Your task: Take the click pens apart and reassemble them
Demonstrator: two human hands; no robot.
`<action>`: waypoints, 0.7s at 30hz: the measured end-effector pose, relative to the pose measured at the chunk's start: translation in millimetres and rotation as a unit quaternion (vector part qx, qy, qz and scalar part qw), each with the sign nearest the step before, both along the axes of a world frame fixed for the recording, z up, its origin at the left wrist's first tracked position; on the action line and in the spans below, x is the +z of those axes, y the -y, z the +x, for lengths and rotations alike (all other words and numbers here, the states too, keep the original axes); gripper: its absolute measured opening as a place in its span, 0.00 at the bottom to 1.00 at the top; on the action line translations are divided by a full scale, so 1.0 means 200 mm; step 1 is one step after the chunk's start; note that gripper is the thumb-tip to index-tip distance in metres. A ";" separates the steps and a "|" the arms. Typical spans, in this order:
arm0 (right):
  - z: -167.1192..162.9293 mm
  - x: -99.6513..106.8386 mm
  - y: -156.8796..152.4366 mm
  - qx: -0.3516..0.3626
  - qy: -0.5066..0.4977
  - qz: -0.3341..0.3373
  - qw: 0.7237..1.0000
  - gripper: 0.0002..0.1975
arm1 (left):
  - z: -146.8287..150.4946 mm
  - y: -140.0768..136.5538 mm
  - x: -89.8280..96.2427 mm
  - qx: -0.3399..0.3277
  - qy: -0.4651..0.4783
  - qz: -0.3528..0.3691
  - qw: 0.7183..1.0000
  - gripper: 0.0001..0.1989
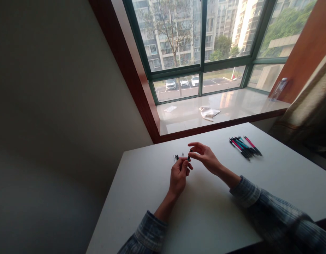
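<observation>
My left hand is closed around a slim dark pen part with a hint of teal, its upper end poking out between thumb and fingers. Just above it, my right hand pinches a small dark piece between thumb and a finger, while its index finger stretches out. The two hands almost meet over the white table. Behind my left hand lie a small black pen piece and a thin pale rod, partly hidden by the fingers. A tiny grey tip rests beside them.
Several pens with red, teal and black barrels lie grouped at the table's back right. Beyond the table's far edge, a window sill holds a crumpled cloth, a flat white paper and a clear bottle. A curtain hangs at right.
</observation>
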State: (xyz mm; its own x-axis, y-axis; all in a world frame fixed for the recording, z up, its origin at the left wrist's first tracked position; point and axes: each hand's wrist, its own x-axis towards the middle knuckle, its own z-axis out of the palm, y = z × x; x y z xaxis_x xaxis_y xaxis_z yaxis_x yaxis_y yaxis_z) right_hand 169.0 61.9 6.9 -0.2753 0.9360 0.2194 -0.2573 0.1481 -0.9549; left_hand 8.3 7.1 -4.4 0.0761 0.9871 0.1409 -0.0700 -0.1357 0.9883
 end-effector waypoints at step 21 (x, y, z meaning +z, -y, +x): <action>0.13 0.10 -0.06 -0.065 -0.243 -0.078 0.965 0.20 | 0.02 0.00 0.01 -0.023 0.045 -0.029 0.998 0.19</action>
State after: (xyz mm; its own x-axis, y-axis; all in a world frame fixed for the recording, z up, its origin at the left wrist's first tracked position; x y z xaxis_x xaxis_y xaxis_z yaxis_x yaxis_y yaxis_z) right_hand 195.8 73.8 26.0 -0.0537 0.9878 0.1465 -0.6697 0.0732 -0.7391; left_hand 11.7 7.1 -2.4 0.1106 0.9897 0.0913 -0.1639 -0.0724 0.9838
